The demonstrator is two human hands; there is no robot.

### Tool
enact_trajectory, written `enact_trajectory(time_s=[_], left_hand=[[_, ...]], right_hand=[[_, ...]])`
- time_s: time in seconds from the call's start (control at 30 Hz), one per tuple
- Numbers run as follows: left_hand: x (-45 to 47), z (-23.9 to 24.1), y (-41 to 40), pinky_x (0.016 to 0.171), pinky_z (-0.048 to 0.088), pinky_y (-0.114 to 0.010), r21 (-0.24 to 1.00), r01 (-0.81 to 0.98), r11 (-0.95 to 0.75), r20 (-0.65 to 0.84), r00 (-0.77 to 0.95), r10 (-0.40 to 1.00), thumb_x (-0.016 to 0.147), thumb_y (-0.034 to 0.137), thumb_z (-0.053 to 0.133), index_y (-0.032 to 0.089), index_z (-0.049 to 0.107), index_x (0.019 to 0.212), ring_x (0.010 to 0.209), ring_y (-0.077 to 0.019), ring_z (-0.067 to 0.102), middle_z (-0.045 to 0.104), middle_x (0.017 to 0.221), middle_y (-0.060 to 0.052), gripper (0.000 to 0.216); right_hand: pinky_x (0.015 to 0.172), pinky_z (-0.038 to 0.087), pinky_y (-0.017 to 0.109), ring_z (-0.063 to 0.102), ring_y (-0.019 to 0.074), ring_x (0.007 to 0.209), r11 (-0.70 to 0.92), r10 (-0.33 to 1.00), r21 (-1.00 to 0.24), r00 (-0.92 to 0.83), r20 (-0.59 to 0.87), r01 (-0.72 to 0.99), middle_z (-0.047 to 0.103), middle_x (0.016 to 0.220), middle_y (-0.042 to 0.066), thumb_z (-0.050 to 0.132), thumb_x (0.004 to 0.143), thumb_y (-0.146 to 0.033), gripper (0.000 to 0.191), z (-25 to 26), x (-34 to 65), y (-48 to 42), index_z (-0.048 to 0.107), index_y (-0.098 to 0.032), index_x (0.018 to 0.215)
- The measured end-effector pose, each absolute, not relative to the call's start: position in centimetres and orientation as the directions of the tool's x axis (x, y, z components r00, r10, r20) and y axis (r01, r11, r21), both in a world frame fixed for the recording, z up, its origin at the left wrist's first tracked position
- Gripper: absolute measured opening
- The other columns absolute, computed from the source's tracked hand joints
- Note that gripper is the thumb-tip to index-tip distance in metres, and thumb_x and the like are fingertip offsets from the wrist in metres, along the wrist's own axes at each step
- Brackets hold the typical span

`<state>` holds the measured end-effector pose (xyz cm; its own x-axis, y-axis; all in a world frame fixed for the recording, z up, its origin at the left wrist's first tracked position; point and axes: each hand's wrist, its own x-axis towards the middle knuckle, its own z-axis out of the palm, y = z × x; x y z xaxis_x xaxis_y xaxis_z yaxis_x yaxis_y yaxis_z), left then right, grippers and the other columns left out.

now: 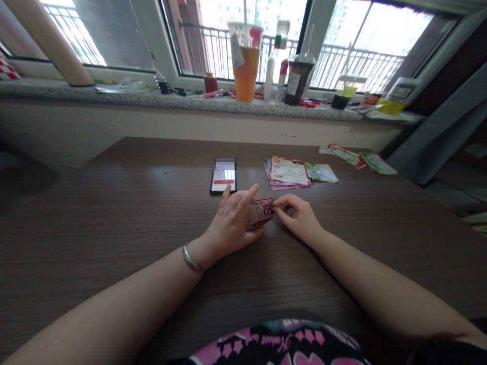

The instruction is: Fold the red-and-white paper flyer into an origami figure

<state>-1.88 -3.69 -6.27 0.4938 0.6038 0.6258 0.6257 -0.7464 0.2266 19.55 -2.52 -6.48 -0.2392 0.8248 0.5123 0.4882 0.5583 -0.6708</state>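
A small red-and-pale printed paper packet (259, 212) is held between my two hands, just above the dark wooden table. My left hand (233, 219) has it between thumb and fingers, with the index finger raised and the palm hiding its left part. At its right end, my right hand (294, 213) pinches the edge with thumb and forefinger. Just beyond my left fingertips lies a phone (224, 176) with its screen lit. A stack of printed cards or packets (289, 171), red-edged on top, rests past my right hand.
Green printed packets (323, 172) lie beside the stack, and more printed strips (347, 155) are near the table's far right edge. On the windowsill (152, 96) stand an orange drink cup (245, 71), a dark drink cup (299, 78) and several bottles.
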Motion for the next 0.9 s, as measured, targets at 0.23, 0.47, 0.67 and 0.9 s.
enact_trajectory(time_s=[0.23, 0.47, 0.67, 0.9], left_hand=[[-1.93, -5.89, -3.84, 0.114, 0.023, -0.048, 0.290, 0.581, -0.760, 0.607, 0.502, 0.616, 0.075, 0.029, 0.069, 0.022, 0.014, 0.149, 0.114, -0.0240, 0.055, 0.062, 0.120, -0.007, 0.092], [-1.98, -5.77, -3.67, 0.112, 0.024, -0.046, 0.308, 0.585, -0.750, 0.580, 0.510, 0.635, 0.079, 0.027, 0.066, 0.023, 0.024, 0.146, 0.108, -0.0221, 0.058, 0.067, 0.111, -0.003, 0.079], [-1.87, -5.78, -3.57, 0.093, 0.040, -0.039, 0.270, 0.626, -0.731, 0.654, 0.438, 0.617, 0.077, 0.028, 0.069, 0.020, 0.037, 0.138, 0.093, -0.0226, 0.058, 0.067, 0.099, -0.004, 0.069], [-1.76, -5.93, -3.44, 0.089, 0.042, -0.037, 0.260, 0.625, -0.736, 0.737, 0.364, 0.569, 0.080, 0.029, 0.069, 0.021, 0.048, 0.127, 0.090, -0.0213, 0.058, 0.065, 0.095, -0.005, 0.052]], right_hand=[[0.066, 0.049, 0.028, 0.059, 0.0143, 0.069, 0.630, 0.773, -0.627, -0.289, 0.565, 0.459, 0.068, 0.081, 0.003, 0.058, 0.084, -0.023, 0.009, -6.15, 19.69, -2.98, 0.066, -0.021, 0.084], [0.070, 0.049, 0.030, 0.061, 0.0157, 0.074, 0.641, 0.767, -0.617, -0.356, 0.534, 0.456, 0.068, 0.083, 0.004, 0.055, 0.086, -0.022, 0.011, -5.79, 19.78, -3.25, 0.067, -0.021, 0.088], [0.071, 0.051, 0.029, 0.062, 0.0169, 0.083, 0.665, 0.747, -0.615, -0.362, 0.558, 0.424, 0.069, 0.091, 0.005, 0.055, 0.084, -0.017, 0.016, -5.70, 19.64, -3.38, 0.066, -0.020, 0.094], [0.060, 0.051, 0.025, 0.062, 0.0153, 0.079, 0.607, 0.795, -0.669, -0.329, 0.510, 0.429, 0.068, 0.090, 0.005, 0.065, 0.080, -0.021, 0.013, -6.54, 19.07, -2.94, 0.067, -0.021, 0.093]])
